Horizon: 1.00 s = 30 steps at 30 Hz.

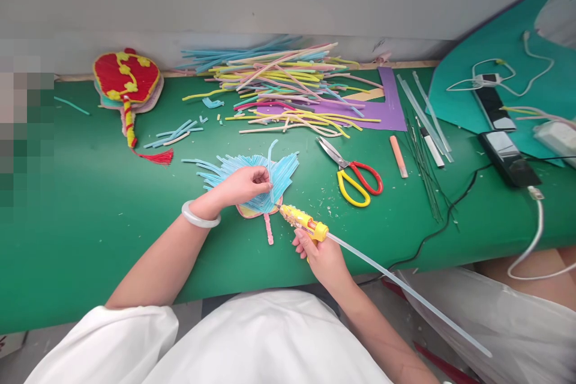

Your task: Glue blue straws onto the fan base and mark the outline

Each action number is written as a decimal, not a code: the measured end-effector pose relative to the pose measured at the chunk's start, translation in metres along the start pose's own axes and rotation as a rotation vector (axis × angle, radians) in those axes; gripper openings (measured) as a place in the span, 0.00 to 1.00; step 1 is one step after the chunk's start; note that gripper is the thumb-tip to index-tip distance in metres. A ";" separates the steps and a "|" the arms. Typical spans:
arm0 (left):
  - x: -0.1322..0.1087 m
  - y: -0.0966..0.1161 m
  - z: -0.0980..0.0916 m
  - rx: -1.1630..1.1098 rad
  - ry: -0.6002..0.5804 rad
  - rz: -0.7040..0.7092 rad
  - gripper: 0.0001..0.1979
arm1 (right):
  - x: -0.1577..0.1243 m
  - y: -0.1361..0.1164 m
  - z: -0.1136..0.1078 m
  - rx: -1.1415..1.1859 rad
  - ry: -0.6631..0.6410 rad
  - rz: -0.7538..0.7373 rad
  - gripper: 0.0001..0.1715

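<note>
My left hand (245,186) pinches a light blue straw (270,162) and presses it onto a fan-shaped piece covered with blue straws (283,171), which has a pink handle (269,229). A white bangle sits on that wrist. My right hand (317,252) grips a yellow hot glue gun (303,222) with its nozzle at the fan's lower right edge. A long clear glue stick (405,291) sticks out of the gun's back toward the lower right.
A pile of coloured straws (288,90) lies at the back of the green table (90,216). Scissors with red and yellow handles (355,177), a finished red and yellow fan (128,81), purple card (391,111), thin wires (425,162), phones and cables (508,156) lie around.
</note>
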State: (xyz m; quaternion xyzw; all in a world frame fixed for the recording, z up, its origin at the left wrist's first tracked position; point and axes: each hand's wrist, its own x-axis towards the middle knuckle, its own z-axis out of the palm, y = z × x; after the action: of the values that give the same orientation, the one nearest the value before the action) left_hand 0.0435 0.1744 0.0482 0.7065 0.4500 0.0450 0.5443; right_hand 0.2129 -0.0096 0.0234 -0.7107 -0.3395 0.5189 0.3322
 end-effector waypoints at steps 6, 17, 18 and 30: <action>0.000 -0.001 0.000 0.004 -0.001 -0.001 0.10 | -0.001 -0.001 0.000 -0.011 0.002 0.012 0.40; 0.000 0.000 0.000 0.005 -0.002 -0.001 0.10 | -0.003 0.001 0.000 -0.028 -0.024 0.009 0.40; 0.000 0.000 0.000 0.005 -0.003 0.000 0.10 | -0.003 0.001 0.000 -0.023 -0.025 0.014 0.40; 0.001 -0.002 0.000 0.008 -0.005 0.009 0.10 | -0.006 0.009 0.000 0.025 -0.076 -0.027 0.33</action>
State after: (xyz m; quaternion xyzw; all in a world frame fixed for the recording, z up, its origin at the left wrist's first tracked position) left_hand 0.0430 0.1753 0.0458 0.7108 0.4456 0.0441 0.5425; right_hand 0.2125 -0.0191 0.0191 -0.6816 -0.3549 0.5451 0.3351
